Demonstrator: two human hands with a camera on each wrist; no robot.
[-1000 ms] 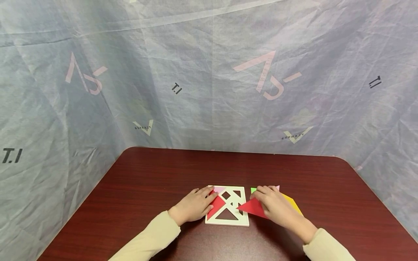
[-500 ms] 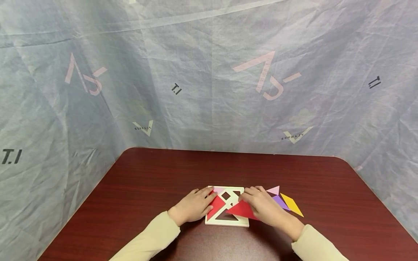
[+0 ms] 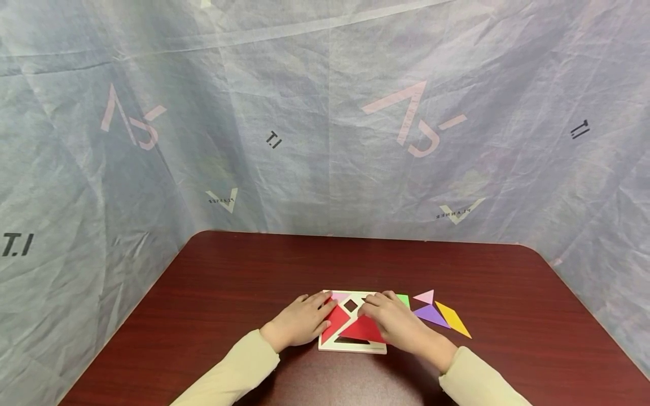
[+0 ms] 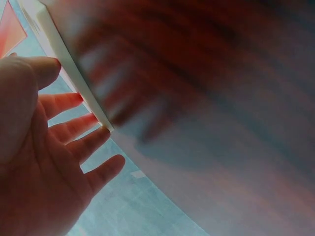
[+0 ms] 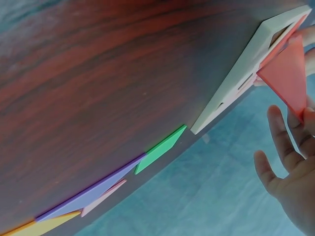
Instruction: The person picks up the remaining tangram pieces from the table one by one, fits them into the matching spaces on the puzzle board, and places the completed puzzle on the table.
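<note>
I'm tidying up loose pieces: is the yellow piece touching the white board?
No: the yellow piece lies on the table, the purple piece between it and the white board.

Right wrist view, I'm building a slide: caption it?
Fingers hold a red triangle over a white frame; four coloured pieces lie nearby.

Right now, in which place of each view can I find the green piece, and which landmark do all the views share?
Head: low, right of centre; the green piece is partly hidden by the right hand.
Left wrist: not in it.
Right wrist: just below centre, between the white board and the purple piece.
Shared landmark: the white board, at upper left in the left wrist view.
</note>
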